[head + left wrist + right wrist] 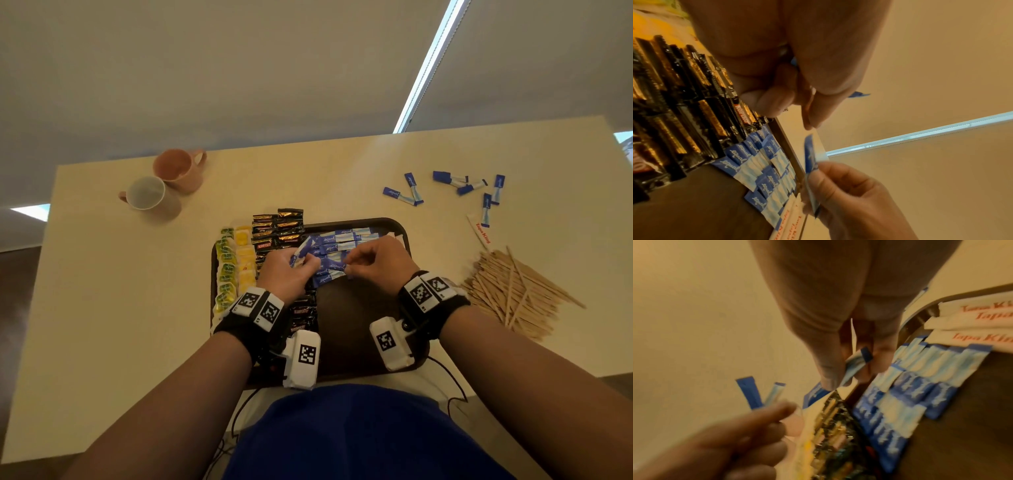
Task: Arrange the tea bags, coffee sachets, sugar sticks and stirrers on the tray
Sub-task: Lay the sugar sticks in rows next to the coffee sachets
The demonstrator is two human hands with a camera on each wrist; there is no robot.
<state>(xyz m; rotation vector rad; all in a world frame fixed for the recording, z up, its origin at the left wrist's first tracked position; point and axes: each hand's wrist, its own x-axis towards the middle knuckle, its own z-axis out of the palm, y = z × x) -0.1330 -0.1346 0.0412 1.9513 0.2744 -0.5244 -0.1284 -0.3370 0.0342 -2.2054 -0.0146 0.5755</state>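
Note:
A dark brown tray [354,317] lies in front of me. Green and yellow tea bags [234,267] fill its left edge, with black coffee sachets [277,229] beside them. Rows of blue sugar sticks [337,241] lie across its far half, and white sugar sticks [972,324] sit at the far right. My left hand [308,265] hovers over the rows and grips a few blue sticks [752,392]. My right hand [352,263] pinches one blue stick [857,363] just above the nearest row. The wooden stirrers [513,294] lie heaped on the table to the right of the tray.
Two mugs [164,185] stand at the table's back left. Several loose blue sugar sticks [455,188] and one white stick [479,233] lie scattered at the back right. A black cable [452,383] trails over the near edge of the table.

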